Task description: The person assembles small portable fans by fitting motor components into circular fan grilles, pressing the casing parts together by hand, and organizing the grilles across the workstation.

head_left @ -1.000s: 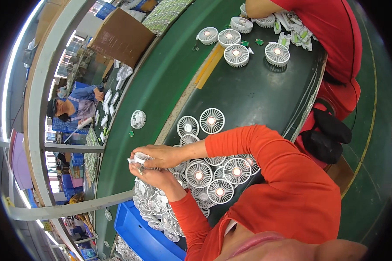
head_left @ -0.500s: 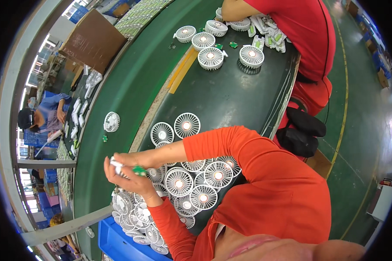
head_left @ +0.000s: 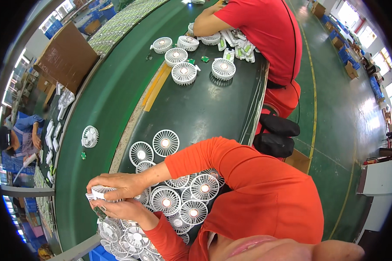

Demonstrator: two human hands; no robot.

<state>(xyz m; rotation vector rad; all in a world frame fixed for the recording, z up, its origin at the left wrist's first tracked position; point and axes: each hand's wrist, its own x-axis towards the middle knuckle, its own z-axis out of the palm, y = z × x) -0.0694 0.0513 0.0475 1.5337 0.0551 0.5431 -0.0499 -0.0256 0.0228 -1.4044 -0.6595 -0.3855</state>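
Observation:
A white round fan head (head_left: 101,190) is held between my two hands over the near edge of the belt. My right hand (head_left: 124,184) grips it from above, with fingers wrapped over its rim. From below, my left hand (head_left: 125,209) closes on the same fan head, its fingers partly hidden. Beneath the left fingers hangs a small circuit board (head_left: 100,213), only partly visible. Close by, a pile of white fan heads (head_left: 165,202) with round grilles covers the bench on my side, some of it hidden behind my forearms.
A green conveyor belt (head_left: 108,100) runs past, carrying one fan head (head_left: 90,136) and a small green board (head_left: 83,155). Beyond it a person (head_left: 24,135) handles white parts. A co-worker in red (head_left: 257,35) sits among more fan heads (head_left: 184,73). A blue bin (head_left: 101,254) and metal bar (head_left: 76,249) are close below.
The whole view has shifted, moving the scene leftward. My hands have turned the held piece, so its round rim shows; the green board has gone from above my left palm to below the fingers.

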